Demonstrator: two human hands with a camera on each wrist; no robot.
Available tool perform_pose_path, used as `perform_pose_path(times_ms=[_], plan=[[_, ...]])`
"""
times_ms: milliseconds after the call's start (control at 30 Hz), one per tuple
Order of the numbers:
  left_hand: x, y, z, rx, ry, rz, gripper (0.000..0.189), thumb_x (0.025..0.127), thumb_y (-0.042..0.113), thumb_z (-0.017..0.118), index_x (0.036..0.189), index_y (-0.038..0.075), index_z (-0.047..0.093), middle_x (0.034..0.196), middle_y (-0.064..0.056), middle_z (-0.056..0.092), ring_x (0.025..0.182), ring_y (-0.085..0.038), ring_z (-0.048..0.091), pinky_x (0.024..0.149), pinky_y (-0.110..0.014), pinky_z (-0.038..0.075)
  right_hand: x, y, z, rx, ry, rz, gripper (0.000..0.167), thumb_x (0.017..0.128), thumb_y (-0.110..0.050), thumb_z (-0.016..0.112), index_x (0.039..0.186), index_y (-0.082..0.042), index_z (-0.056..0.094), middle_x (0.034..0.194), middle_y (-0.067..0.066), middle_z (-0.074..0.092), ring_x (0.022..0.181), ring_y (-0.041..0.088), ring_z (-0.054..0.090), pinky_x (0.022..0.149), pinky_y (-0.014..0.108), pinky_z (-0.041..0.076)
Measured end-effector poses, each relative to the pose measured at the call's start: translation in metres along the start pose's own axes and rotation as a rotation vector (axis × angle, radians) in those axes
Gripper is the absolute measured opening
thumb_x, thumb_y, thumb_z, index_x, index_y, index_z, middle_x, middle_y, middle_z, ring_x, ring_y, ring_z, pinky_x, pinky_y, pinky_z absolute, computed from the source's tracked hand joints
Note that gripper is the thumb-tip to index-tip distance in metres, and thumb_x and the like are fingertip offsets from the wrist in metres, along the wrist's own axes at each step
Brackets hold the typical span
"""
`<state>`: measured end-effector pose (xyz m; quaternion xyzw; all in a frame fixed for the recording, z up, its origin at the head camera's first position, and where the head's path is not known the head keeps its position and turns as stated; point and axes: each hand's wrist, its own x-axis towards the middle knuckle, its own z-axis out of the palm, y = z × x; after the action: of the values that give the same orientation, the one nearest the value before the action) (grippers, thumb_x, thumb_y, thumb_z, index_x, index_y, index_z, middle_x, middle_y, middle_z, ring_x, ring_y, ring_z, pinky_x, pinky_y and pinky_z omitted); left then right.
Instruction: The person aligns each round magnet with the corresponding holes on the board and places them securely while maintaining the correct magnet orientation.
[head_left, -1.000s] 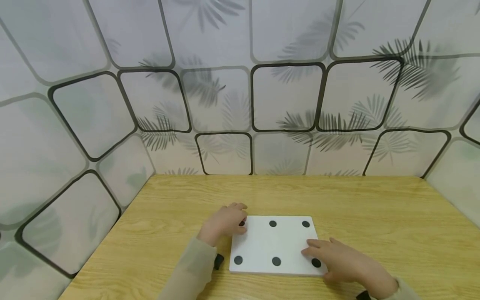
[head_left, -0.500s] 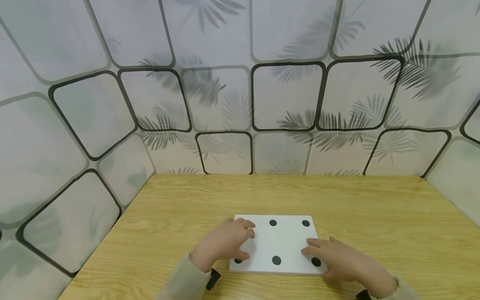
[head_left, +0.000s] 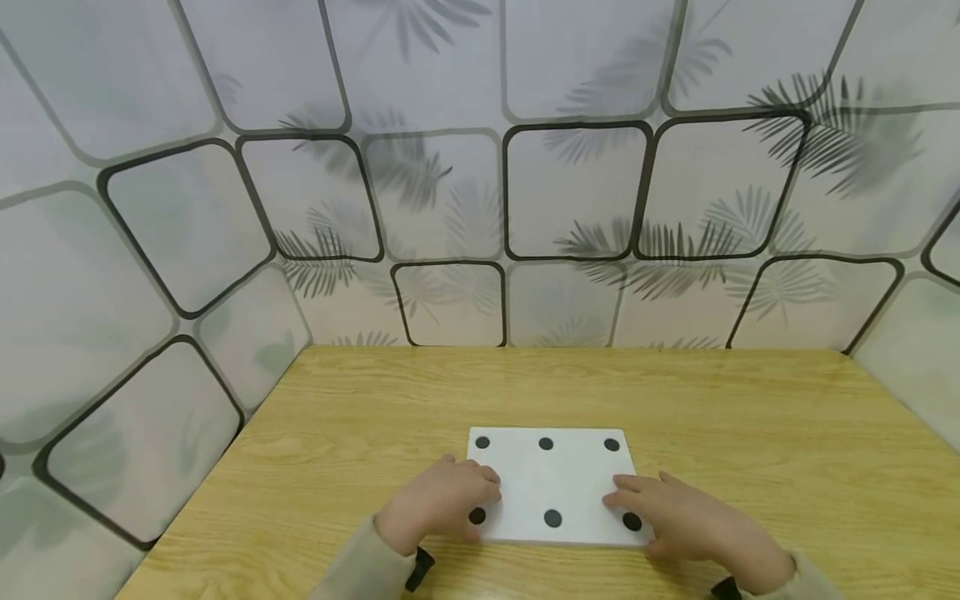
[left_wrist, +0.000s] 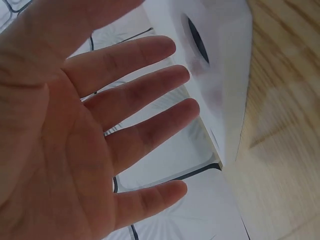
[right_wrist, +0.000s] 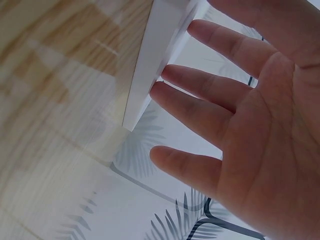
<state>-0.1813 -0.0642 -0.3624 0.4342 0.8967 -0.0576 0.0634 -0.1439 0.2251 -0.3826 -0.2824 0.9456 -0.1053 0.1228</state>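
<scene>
A flat white board with several black round dots lies on the table. My left hand is over the board's left edge, next to the near-left dot, its fingers extended and slightly spread. In the left wrist view, the palm faces the camera and the fingertips hover near the white surface with nothing held. Across from it, my right hand is at the board's right edge by the near-right dot. Its fingertips look to be on or just over the board; contact is hard to tell.
The wood-grain table extends around the board on all sides. Behind it and to the sides hang pale sheets with dark outlined squares and leaf prints. A black wrist strap shows at the left sleeve.
My left hand has come back from the board's far-left corner toward its near-left corner, uncovering the far-left dot. My right hand and the board have stayed in place.
</scene>
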Motion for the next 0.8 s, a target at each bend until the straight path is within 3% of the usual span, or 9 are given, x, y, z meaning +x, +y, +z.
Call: perform_pose_path(times_ms=[167,600,800], plan=[[0.001,-0.0017,0.0024,-0.017,-0.021,-0.004,0.025,0.062,0.032,0.078,0.078,0.023,0.061,0.099,0.014,0.056,0.078,-0.004,0.048,0.072,-0.037,0.042,0.0003,0.0006,-0.0005,-0.01,0.009,-0.007,0.055,0.061,-0.009,0.075,0.113,-0.014,0.057,0.122,0.016,0.05,0.111,0.029,0.047,0.091,0.058,0.027],[0.0029,0.0007,0.003,-0.026,-0.028,-0.035,0.029,0.063,0.029,0.079,0.087,0.022,0.065,0.099,0.013,0.056,0.075,-0.005,0.046,0.07,-0.034,0.041,0.0002,-0.0015,-0.0011,-0.007,0.005,0.005,0.055,0.062,-0.01,0.076,0.113,-0.013,0.057,0.122,0.015,0.05,0.112,0.03,0.046,0.092,0.058,0.026],[0.0033,0.0005,0.0041,-0.012,-0.014,-0.041,0.029,0.06,0.027,0.08,0.084,0.021,0.064,0.099,0.013,0.056,0.074,-0.005,0.047,0.068,-0.033,0.041,0.0,-0.002,-0.0001,-0.012,0.018,0.004,0.054,0.061,-0.01,0.076,0.111,-0.013,0.057,0.121,0.016,0.05,0.11,0.03,0.047,0.091,0.058,0.027]])
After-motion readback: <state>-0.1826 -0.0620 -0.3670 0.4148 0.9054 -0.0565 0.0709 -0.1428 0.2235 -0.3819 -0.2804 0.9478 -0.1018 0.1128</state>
